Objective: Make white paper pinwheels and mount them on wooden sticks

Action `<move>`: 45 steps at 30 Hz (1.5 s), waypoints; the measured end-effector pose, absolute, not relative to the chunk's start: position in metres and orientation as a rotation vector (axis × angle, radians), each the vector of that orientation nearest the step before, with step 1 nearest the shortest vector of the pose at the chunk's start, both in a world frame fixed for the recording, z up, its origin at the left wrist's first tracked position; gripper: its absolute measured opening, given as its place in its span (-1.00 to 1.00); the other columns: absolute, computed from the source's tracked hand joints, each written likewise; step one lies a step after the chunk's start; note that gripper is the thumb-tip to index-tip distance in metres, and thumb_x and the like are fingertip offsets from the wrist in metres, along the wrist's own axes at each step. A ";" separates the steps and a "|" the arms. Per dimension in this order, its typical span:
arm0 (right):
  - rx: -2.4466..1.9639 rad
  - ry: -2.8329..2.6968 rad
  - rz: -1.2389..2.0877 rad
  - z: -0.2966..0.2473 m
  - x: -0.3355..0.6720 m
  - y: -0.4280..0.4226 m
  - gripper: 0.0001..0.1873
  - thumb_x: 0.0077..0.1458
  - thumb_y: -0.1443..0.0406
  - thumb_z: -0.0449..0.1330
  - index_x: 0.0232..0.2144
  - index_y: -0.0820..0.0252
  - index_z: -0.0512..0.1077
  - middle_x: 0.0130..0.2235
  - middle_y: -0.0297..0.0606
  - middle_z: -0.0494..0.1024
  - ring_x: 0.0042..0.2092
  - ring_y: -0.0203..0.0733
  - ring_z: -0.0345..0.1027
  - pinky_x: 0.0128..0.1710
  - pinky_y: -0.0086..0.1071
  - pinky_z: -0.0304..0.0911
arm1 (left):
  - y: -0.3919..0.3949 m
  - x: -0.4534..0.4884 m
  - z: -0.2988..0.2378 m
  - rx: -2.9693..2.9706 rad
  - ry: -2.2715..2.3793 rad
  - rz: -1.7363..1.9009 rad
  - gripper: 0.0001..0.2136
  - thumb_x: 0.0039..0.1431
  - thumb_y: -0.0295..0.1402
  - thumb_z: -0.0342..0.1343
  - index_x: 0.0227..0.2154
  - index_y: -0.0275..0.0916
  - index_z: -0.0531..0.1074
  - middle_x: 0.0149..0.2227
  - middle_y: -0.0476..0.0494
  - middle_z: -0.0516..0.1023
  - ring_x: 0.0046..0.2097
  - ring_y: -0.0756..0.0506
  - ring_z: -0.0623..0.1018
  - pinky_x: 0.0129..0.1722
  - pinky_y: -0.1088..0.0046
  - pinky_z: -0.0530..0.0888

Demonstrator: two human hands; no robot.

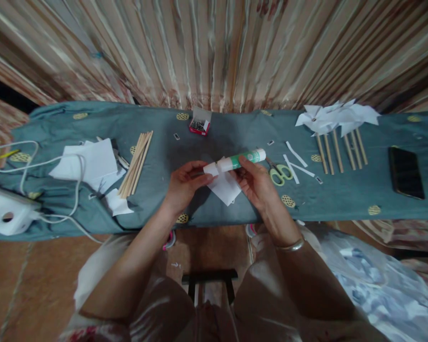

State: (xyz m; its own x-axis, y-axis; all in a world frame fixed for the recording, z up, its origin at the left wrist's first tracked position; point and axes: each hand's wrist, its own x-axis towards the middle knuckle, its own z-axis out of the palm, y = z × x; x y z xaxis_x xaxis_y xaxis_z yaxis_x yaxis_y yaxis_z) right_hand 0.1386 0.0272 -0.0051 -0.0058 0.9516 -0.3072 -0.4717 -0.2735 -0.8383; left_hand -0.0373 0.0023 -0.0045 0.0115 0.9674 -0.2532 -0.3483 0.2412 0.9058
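Observation:
A white and green glue stick [231, 163] is held between my two hands above the cloth. My left hand [187, 183] pinches its white left end, which looks like the cap. Wrapped round the green body near the other end is my right hand [257, 183]. Below the stick lies a white paper piece [226, 189], partly covered by it and by my right hand. Green-handled scissors [280, 174] rest just right of my right hand, their blades partly hidden. Thin white paper strips [297, 164] lie beside them.
Several paper pinwheels [338, 118] on sticks lie at the right, near a black phone [406, 172]. A red box of pins [199, 124] stands at the back. Leftward are wooden sticks [137, 164], paper sheets [92, 164] and a white corded device [10, 211]. A plastic bag [378, 280] sits lower right.

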 end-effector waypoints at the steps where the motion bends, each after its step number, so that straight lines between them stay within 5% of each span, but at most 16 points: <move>1: -1.077 -0.651 1.558 -0.006 0.139 0.027 -0.68 -0.20 0.10 0.44 -0.50 0.11 0.43 -0.44 -0.42 0.54 -0.39 -0.33 0.44 -0.26 -0.38 0.50 | 0.002 -0.037 -0.004 0.740 1.068 1.193 -0.65 -0.22 -0.35 0.48 -0.31 -0.24 0.54 -0.32 -0.03 0.63 -0.27 -0.02 0.61 -0.13 0.40 0.57; 31: -1.098 -0.603 1.664 -0.009 0.126 0.020 -0.64 -0.31 0.12 0.52 -0.49 0.17 0.54 -0.44 -0.41 0.61 -0.43 -0.38 0.47 -0.37 -0.48 0.45 | -0.003 -0.035 -0.003 0.988 1.216 1.271 -0.66 -0.25 -0.26 0.47 -0.39 -0.25 0.53 -0.37 -0.04 0.64 -0.32 -0.09 0.62 -0.19 0.34 0.57; 45: -1.121 -0.757 1.654 -0.010 0.109 0.017 -0.55 -0.36 0.02 0.53 -0.49 0.18 0.54 -0.47 -0.38 0.60 -0.47 -0.35 0.44 -0.44 -0.46 0.44 | -0.005 -0.040 -0.011 1.025 1.233 1.259 -0.64 -0.18 -0.25 0.42 -0.27 -0.28 0.60 -0.25 -0.12 0.67 -0.25 -0.10 0.62 -0.17 0.36 0.57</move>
State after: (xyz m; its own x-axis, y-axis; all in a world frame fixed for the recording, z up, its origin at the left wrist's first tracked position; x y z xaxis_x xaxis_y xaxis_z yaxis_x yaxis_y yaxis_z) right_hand 0.1090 0.0170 -0.0096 -0.1136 0.9389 -0.3248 -0.3682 -0.3435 -0.8640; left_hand -0.0402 -0.0047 -0.0112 -0.0842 0.9925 -0.0889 -0.1103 0.0794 0.9907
